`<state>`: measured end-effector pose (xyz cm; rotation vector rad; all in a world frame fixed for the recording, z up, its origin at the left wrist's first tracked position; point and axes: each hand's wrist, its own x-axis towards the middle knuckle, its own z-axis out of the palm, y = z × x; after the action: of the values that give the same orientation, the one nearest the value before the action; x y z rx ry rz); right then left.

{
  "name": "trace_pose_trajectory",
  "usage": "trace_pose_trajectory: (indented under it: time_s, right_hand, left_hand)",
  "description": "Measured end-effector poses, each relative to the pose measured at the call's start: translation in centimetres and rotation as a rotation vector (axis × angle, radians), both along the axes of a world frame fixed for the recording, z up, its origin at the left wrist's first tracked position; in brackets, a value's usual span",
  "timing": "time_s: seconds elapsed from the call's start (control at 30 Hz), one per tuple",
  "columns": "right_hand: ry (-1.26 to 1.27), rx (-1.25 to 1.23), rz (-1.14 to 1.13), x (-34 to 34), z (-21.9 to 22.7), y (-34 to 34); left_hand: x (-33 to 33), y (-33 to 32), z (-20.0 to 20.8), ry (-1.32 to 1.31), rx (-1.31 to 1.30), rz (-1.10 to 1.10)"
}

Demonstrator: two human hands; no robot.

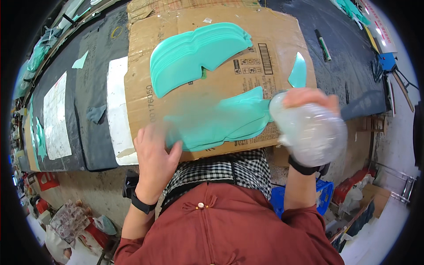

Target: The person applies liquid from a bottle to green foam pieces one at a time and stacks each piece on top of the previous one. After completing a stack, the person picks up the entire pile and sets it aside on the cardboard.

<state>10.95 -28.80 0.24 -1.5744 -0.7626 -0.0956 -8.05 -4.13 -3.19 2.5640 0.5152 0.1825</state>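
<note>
My left hand (pixel 157 150) rests at the near left corner of a loose stack of teal sheet pieces (pixel 238 130), its thumb apart from its fingers. In my right hand (pixel 316 98) is a rounded container wrapped in clear plastic (pixel 316 132), smeared by motion, at the stack's right end. A misty blur hides part of the near stack's left and middle. Farther away lies a neat stack of curved teal pieces (pixel 185 59) with a notch in its near edge. One small teal piece (pixel 298 70) lies alone to the right.
Under the teal pieces is a flattened cardboard sheet (pixel 141 39) on a dark table (pixel 97 79). White sheets (pixel 118 97) and a dark rag (pixel 96 114) lie to the left. A marker pen (pixel 323 46) is at the far right. A blue crate (pixel 326 194) stands below the table.
</note>
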Motion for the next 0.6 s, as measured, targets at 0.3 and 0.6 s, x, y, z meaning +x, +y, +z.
trace_pose_trajectory:
  time_s: [0.3, 0.6]
  right_hand:
    - [0.606, 0.39, 0.274, -2.7, 0.1, 1.1]
    - [-0.132, 0.305, 0.322, -5.4, -3.0, 10.4]
  left_hand:
    - [0.6, 0.1, 0.2, 0.035, -0.01, -0.013]
    - [-0.2, 0.8, -0.3, 0.087, -0.096, -0.05]
